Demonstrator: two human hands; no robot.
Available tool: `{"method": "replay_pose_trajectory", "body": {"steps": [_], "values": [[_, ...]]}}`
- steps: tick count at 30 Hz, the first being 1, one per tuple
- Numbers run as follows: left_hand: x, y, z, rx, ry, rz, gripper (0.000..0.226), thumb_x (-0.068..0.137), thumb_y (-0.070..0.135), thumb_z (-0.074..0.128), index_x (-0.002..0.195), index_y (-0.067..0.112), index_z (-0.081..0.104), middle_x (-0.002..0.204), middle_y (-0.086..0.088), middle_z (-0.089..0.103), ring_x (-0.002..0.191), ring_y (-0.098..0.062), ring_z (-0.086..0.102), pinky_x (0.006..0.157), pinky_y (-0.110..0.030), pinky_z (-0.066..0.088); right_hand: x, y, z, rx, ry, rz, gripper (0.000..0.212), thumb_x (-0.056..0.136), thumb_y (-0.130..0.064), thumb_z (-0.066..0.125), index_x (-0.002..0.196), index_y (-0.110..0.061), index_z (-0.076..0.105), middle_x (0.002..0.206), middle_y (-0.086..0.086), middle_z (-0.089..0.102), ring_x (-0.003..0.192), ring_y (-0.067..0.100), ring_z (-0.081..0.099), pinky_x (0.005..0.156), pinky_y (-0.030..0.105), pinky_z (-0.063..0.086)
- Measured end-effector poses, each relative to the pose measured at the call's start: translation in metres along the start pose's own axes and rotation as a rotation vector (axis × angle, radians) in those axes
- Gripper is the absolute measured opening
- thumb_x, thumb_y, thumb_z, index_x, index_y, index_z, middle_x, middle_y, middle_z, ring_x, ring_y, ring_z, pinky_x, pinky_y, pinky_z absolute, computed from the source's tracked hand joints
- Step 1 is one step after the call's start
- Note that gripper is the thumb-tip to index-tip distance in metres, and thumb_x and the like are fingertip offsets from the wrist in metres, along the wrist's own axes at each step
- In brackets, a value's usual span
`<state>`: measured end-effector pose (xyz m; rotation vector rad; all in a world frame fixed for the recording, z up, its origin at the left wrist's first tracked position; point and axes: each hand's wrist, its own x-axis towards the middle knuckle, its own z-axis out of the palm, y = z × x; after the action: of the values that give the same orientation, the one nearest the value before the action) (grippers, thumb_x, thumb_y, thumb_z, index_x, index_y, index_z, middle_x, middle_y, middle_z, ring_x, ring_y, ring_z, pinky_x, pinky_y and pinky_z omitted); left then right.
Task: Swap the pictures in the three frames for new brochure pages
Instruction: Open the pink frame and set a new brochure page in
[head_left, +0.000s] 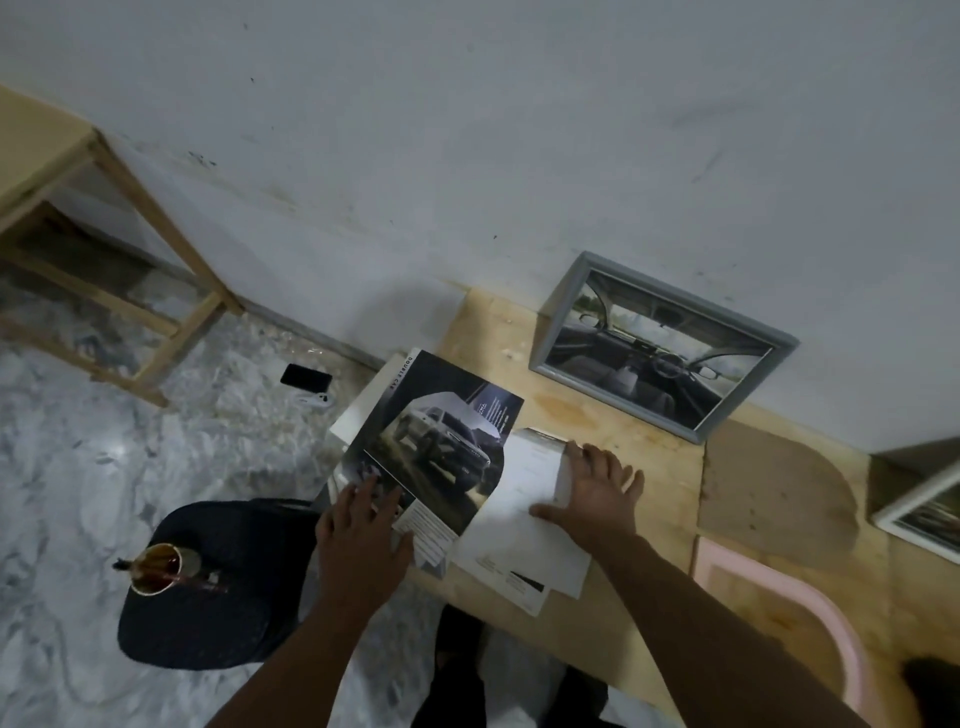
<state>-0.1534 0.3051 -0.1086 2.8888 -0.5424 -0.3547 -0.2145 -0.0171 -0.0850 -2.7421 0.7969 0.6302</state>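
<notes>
A dark car brochure (441, 447) lies on the wooden table's left end, partly over the edge. My left hand (361, 535) presses flat on its lower left corner, fingers spread. My right hand (592, 488) rests flat with straight fingers on white loose pages (524, 551) beside the brochure. A grey frame (662, 343) with a car-interior picture leans against the wall behind. A white frame (922, 506) with a picture shows at the right edge. A pink frame (810, 613) lies flat at the table's right front.
The wooden table (623, 613) stands against a white wall. A brown backing board (774, 493) lies on it. Left of the table, a dark round stool (208, 618) carries a cup of brushes (158, 569). A phone (305, 377) lies on the marble floor, near a wooden stand (130, 218).
</notes>
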Motion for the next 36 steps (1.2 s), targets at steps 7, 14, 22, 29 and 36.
{"method": "replay_pose_trajectory", "body": {"steps": [7, 14, 22, 29, 36], "values": [[0.002, 0.004, -0.001, 0.077, -0.043, -0.016, 0.071, 0.082, 0.059, 0.050, 0.142, 0.022, 0.058, 0.150, -0.015, 0.053, 0.136, -0.042, 0.049, 0.103, -0.062, 0.043, -0.009, 0.015, -0.009, 0.272, 0.028, 0.110, 0.100, 0.071, -0.061, 0.079, 0.153, -0.034, 0.028, 0.145, 0.006, 0.040, 0.128, 0.029, 0.048, 0.106, 0.048, 0.044], [0.000, 0.067, -0.019, -0.086, 0.060, 0.006, 0.062, 0.084, 0.043, 0.075, 0.138, 0.017, 0.059, 0.138, -0.017, 0.056, 0.127, -0.041, 0.053, 0.095, -0.057, 0.050, -0.040, 0.077, -0.036, 1.037, 0.036, 0.303, 0.065, 0.074, -0.022, 0.091, 0.131, -0.017, 0.061, 0.120, -0.002, 0.064, 0.108, 0.024, 0.062, 0.075, 0.028, 0.054], [-0.011, 0.235, -0.029, -1.066, -0.802, -0.344, 0.024, 0.088, 0.047, 0.074, 0.101, 0.028, 0.068, 0.096, 0.001, 0.066, 0.083, -0.019, 0.066, 0.085, -0.044, 0.058, -0.130, 0.194, -0.029, 1.739, -0.083, 0.551, 0.059, 0.077, -0.026, 0.091, 0.126, -0.011, 0.062, 0.117, 0.012, 0.075, 0.105, 0.036, 0.073, 0.099, 0.059, 0.054], [-0.072, 0.355, 0.000, -1.050, -0.763, -0.127, 0.031, 0.097, 0.012, 0.070, 0.114, 0.036, 0.062, 0.114, 0.009, 0.072, 0.100, -0.012, 0.070, 0.078, -0.028, 0.058, -0.195, 0.255, 0.008, 1.298, 0.314, 0.771, 0.067, 0.079, -0.043, 0.085, 0.132, -0.017, 0.054, 0.116, -0.002, 0.060, 0.102, 0.020, 0.062, 0.079, 0.034, 0.056], [-0.087, 0.388, 0.053, -0.496, -0.514, 0.046, 0.063, 0.087, 0.039, 0.069, 0.146, 0.025, 0.052, 0.135, -0.003, 0.061, 0.121, -0.029, 0.061, 0.104, -0.050, 0.051, -0.214, 0.306, 0.042, 1.136, 0.245, 0.789, 0.049, 0.092, -0.023, 0.067, 0.138, -0.014, 0.052, 0.126, 0.006, 0.066, 0.107, 0.023, 0.061, 0.084, 0.029, 0.045]]}}
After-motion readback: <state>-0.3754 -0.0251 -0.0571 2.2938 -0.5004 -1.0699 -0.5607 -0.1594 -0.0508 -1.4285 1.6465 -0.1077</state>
